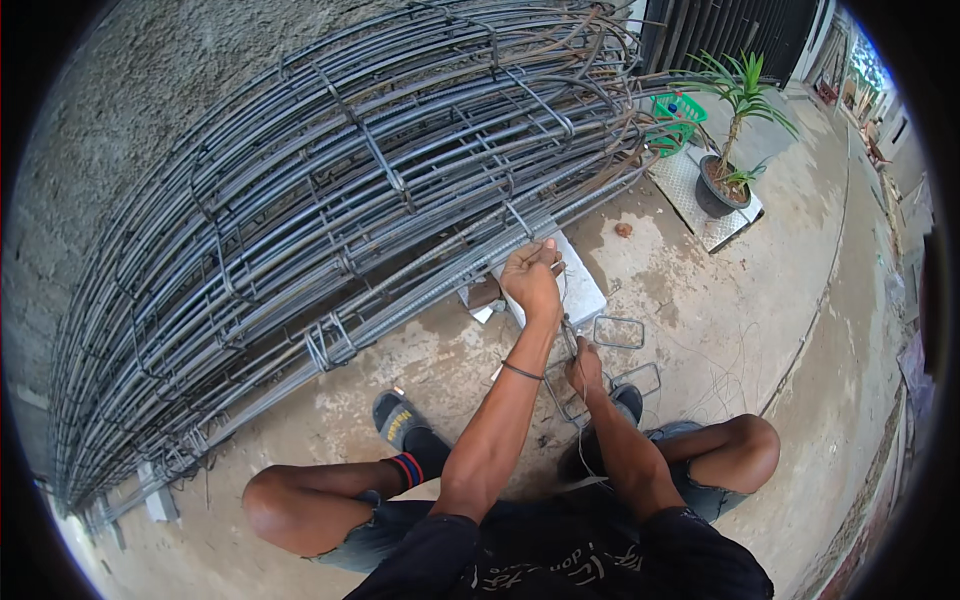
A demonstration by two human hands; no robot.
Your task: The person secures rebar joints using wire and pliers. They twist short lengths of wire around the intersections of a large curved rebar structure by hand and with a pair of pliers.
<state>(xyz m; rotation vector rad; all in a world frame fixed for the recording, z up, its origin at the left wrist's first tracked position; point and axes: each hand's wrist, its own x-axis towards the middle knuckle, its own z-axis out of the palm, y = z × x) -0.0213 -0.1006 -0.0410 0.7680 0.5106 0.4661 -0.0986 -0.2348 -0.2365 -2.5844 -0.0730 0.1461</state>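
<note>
My left hand (534, 281) is at the near edge of a stack of steel rebar cages (390, 165), fingers pinched close to a stirrup (520, 219). A thin tie wire (565, 289) hangs from those fingers towards my right hand (585, 369). That hand, lower and to the right, grips a pair of metal pincers (569, 330), jaws pointing away from me. More loose wire (587, 442) trails below it to my lap. Under my left hand lies a pale block (581, 281), propping the nearest bars.
Loose rectangular stirrups (619, 332) and thin wire offcuts (727, 375) lie on the concrete floor (675, 292) at right. A potted plant (724, 187) stands on a metal plate (690, 202) near a green basket (679, 120). A rough wall (172, 67) backs the cages.
</note>
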